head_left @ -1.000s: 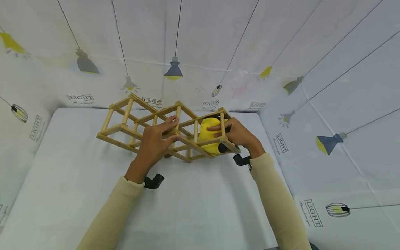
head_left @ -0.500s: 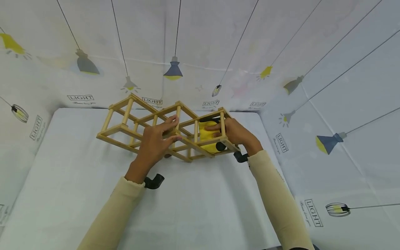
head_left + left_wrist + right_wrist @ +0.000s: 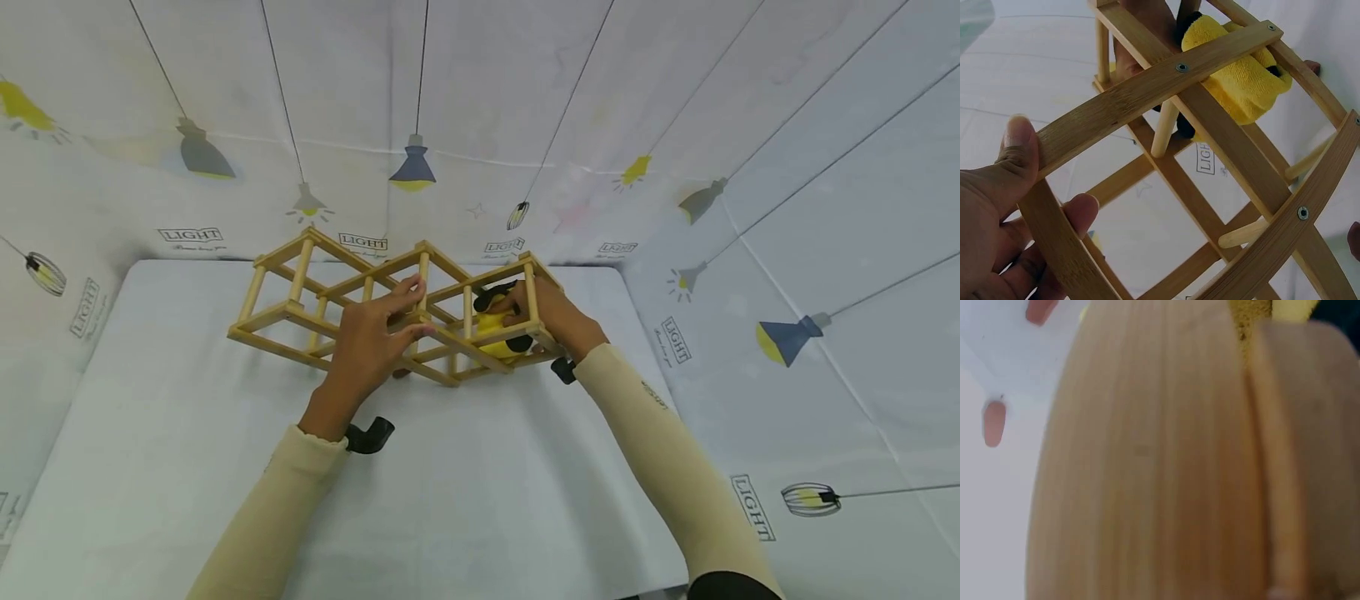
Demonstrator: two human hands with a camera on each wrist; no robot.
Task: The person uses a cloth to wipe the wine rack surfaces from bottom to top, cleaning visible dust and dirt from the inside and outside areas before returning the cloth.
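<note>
A wooden lattice rack (image 3: 296,312) made of slats and dowels stands on the white surface. My left hand (image 3: 367,346) grips its middle, thumb and fingers around a slat (image 3: 1060,244) in the left wrist view. Inside the rack's right end lies a soft yellow plush piece with black parts (image 3: 495,337), its fuzzy fabric (image 3: 1235,81) showing between slats in the left wrist view. My right hand (image 3: 551,312) reaches into that end with bent fingers holding the plush. A blurred slat (image 3: 1141,456) fills most of the right wrist view and hides the right hand there.
Behind the white table surface (image 3: 450,500) rises a backdrop (image 3: 480,100) printed with hanging lamps. Small reddish-brown pieces (image 3: 994,424) show near the rack. Black curved pieces (image 3: 369,435) stick out at both wrists.
My right hand has moved left and farther into the rack's end, and the yellow plush is more bunched up inside. My left hand keeps its hold; the rack has hardly shifted.
</note>
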